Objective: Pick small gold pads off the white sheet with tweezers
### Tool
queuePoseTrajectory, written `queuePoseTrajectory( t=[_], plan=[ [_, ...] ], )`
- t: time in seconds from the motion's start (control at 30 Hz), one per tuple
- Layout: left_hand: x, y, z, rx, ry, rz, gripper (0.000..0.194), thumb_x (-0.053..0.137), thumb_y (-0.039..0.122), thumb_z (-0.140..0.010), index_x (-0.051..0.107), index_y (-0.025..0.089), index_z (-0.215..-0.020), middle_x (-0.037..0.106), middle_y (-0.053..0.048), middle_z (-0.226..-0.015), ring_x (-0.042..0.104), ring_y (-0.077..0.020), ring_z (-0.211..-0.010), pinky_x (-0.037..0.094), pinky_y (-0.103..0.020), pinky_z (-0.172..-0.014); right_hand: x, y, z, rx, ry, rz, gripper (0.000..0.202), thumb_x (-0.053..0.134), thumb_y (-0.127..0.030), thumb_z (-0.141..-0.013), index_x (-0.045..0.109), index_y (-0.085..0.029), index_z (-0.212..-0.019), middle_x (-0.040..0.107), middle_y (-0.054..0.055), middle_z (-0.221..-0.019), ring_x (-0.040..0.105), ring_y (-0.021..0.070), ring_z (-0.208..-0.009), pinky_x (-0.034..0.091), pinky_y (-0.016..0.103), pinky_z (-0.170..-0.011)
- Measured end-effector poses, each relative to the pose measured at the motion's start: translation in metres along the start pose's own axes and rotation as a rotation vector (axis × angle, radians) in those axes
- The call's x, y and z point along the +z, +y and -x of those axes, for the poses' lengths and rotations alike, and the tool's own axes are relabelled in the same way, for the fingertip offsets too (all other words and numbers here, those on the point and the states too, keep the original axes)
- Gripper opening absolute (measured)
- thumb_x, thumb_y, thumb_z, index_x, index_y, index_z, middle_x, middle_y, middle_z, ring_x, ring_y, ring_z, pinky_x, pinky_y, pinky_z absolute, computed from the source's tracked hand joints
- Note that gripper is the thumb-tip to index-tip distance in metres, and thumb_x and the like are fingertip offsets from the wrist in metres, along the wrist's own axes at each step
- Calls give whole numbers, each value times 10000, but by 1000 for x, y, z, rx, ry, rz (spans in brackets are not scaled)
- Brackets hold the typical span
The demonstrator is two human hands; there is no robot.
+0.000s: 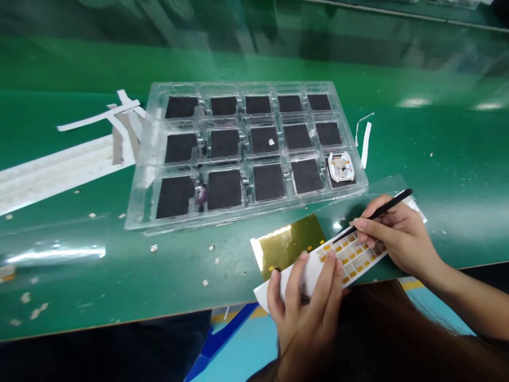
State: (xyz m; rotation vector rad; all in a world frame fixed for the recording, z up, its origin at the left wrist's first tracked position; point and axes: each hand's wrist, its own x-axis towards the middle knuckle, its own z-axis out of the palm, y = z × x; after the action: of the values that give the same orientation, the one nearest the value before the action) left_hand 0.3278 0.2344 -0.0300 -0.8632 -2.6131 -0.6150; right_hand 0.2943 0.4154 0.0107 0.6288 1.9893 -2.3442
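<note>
Head view: the clear tray (137,204) is the landmark. The label sheet (307,276), white with rows of small amber-and-pale pieces, lies at an angle in front of the tray's right half, apart from it.

Left hand (306,318): fingers moderately spread, tips placed on the label sheet; whether the thumb grips its edge cannot be told. Right hand (401,236): thumb and fingers pinch the slim black tool (384,209), held at a slant, pointed end down at the rows of pieces. Contact between that end and a piece cannot be confirmed.

The gold sheet (292,241) lies between the tray and the label sheet, partly covered by the latter.

The tray contains three rows of five dark pads. A white part (341,167) sits in the front-row compartment at the right end. A small white scrap (271,141) rests on the middle pad of the middle row.

Left of the tray: paper strips (126,124) and a long white band (51,170). Right of the tray: a short white strip (366,145). All are located on the green work surface (238,286); small fragments are scattered in front of the tray.
</note>
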Motion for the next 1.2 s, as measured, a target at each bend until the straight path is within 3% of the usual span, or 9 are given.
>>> queuePoseTrajectory(
  t=[0.23,0.57,1.2],
  plan=[
    [-5,0,0,30,-66,-21,294,560,257,-856,595,226,-1146,629,17,-1180,335,-313,-1300,187,-570,-1089,0,-24,15,-117,110,-36,172,760,-196,-706,599,-236,-751,635,-10,-610,572,115,-499,422,197,-404],
    [-5,0,-4,38,7,-12,271,563,252,-858,623,186,-1114,650,14,-1139,366,-295,-1291,180,-541,-1118,-1,-5,-1,35,-40,-1,186,732,-220,-754,548,-194,-748,626,-35,-542,533,73,-436,395,163,-400],
    [-2,2,-6,-6,79,25,223,516,234,-886,650,181,-1055,684,8,-1056,362,-278,-1301,201,-517,-1109,0,-9,0,73,-60,33,173,711,-216,-781,541,-184,-780,630,-49,-564,531,38,-448,404,114,-417]
  ],
)
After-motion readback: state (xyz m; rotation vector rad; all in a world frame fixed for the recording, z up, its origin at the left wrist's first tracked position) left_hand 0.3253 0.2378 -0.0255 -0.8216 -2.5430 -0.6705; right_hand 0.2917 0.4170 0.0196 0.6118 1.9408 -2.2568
